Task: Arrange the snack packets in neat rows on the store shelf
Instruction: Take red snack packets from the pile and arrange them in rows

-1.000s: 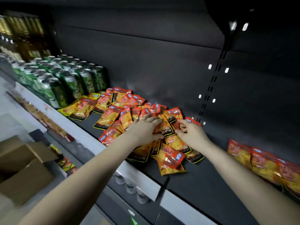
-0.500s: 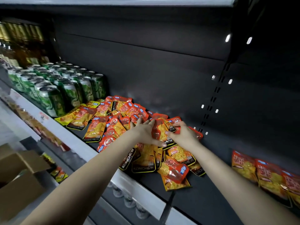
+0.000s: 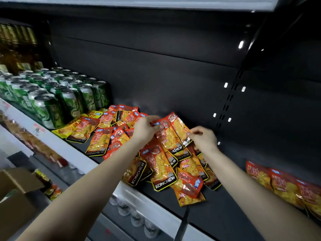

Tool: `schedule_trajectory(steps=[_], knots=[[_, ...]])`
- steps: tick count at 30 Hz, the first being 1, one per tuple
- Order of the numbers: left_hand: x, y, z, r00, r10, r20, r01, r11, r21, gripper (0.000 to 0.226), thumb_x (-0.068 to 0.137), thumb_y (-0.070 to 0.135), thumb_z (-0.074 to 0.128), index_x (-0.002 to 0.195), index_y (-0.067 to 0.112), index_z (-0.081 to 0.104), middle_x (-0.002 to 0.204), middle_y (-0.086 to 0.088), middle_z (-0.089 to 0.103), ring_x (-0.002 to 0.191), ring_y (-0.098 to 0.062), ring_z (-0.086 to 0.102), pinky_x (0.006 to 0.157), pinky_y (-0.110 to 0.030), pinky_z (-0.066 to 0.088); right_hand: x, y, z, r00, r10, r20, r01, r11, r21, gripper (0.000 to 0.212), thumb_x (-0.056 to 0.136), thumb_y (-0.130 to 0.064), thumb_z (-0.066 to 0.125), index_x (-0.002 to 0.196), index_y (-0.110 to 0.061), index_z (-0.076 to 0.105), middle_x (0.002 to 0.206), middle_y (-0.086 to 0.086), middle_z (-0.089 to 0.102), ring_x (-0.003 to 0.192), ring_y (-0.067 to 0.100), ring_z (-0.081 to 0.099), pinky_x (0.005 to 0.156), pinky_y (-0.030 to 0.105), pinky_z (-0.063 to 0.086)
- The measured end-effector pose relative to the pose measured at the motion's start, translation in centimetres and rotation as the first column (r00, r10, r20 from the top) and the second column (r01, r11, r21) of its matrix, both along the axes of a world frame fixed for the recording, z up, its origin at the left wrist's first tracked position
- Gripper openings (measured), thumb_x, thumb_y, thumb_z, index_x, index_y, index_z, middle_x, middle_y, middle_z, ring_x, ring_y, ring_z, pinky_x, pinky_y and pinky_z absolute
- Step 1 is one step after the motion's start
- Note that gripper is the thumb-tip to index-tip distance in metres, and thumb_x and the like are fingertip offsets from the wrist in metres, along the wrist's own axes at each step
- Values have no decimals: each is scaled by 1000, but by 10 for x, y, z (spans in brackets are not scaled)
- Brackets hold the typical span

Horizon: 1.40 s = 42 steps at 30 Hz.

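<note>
A loose heap of orange-and-red snack packets point(image 3: 159, 169) lies on the dark shelf point(image 3: 217, 213), some overlapping and skewed. My left hand point(image 3: 145, 128) pinches the top edge of a raised packet point(image 3: 167, 136) above the heap. My right hand point(image 3: 204, 140) grips the lower right side of the raised packets, fingers curled on a black-edged corner. More packets point(image 3: 102, 136) spread out flat toward the left. A short overlapping row of the same packets point(image 3: 284, 186) lies at the right end of the shelf.
Green drink cans point(image 3: 57, 96) stand in rows at the shelf's left, touching the packet spread. Amber bottles point(image 3: 15, 47) stand behind them. A cardboard box point(image 3: 15, 193) sits low at left. Lower shelves hold more goods; the white shelf lip point(image 3: 73, 152) runs along the front.
Both hands have lifted off the heap, raising a couple of packets upright between them. The camera has tilted down a little, shifting the shelf lower in view.
</note>
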<state>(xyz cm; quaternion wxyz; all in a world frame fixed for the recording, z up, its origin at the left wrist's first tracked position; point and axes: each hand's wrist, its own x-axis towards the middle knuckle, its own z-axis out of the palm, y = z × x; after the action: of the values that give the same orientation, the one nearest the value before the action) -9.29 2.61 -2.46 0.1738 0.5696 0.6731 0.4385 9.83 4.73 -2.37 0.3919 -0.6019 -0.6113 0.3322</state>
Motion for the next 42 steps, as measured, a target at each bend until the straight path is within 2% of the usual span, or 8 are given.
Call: schedule_trajectory(steps=[8, 13, 15, 18, 23, 32, 37, 42], knots=[[67, 15, 28, 981, -153, 117, 145, 987, 75, 35, 81, 21, 73, 115, 17, 66, 109, -2, 68, 96, -19, 63, 87, -26, 49, 82, -25, 10, 918, 6, -396, -58, 991, -121, 23, 87, 5, 58, 72, -10, 47, 70, 5, 51, 68, 12, 51, 62, 24, 47], [138, 20, 25, 942, -330, 66, 330, 944, 15, 32, 83, 20, 70, 115, 22, 66, 104, -4, 70, 89, -22, 66, 72, -26, 51, 145, -49, 5, 915, -150, -375, 92, 982, -167, 17, 86, 2, 61, 78, -9, 51, 77, 6, 56, 71, 12, 57, 67, 28, 55], [164, 21, 19, 918, -396, 29, 396, 918, 4, 33, 83, 19, 69, 116, 21, 66, 112, -3, 69, 97, -21, 65, 78, -23, 49, 168, -60, 3, 912, -201, -357, 136, 970, -199, 14, 85, 0, 63, 82, -9, 53, 86, 6, 61, 71, 15, 63, 76, 37, 56], [198, 22, 11, 875, -484, -14, 484, 875, -28, 34, 83, 13, 67, 117, 16, 65, 117, -1, 66, 110, -16, 60, 87, -15, 41, 194, -79, 1, 886, -272, -376, 192, 952, -238, 17, 84, 5, 62, 83, -8, 51, 92, 8, 57, 73, 20, 64, 64, 28, 59], [236, 24, -2, 804, -585, 107, 594, 796, -114, 35, 85, 4, 64, 119, 14, 64, 120, -6, 65, 113, -19, 59, 103, -36, 44, 217, -102, -7, 864, -305, -400, 232, 947, -222, 24, 85, 12, 56, 77, -10, 50, 85, 10, 53, 77, 14, 59, 56, 25, 58], [271, 26, 2, 766, -617, 181, 641, 756, -133, 33, 87, 7, 62, 117, 18, 64, 117, -6, 63, 108, -21, 60, 95, -38, 49, 240, -122, -6, 825, -360, -436, 283, 931, -233, 27, 87, 13, 49, 81, -11, 56, 97, 13, 56, 86, 14, 58, 60, 25, 59], [279, 22, 6, 757, -580, 302, 648, 728, -225, 33, 89, 1, 58, 119, 14, 61, 115, -10, 60, 90, -23, 60, 60, -30, 51, 250, -130, -4, 801, -394, -450, 315, 918, -243, 28, 88, 13, 47, 80, -12, 56, 91, 6, 48, 82, 14, 56, 64, 28, 58], [256, 20, -4, 791, -493, 362, 592, 765, -253, 29, 89, -4, 52, 111, 13, 62, 114, -14, 62, 89, -25, 62, 73, -35, 55, 232, -124, -4, 845, -352, -403, 287, 933, -215, 27, 89, 12, 45, 82, -11, 57, 86, 5, 46, 84, 14, 54, 62, 27, 59]])
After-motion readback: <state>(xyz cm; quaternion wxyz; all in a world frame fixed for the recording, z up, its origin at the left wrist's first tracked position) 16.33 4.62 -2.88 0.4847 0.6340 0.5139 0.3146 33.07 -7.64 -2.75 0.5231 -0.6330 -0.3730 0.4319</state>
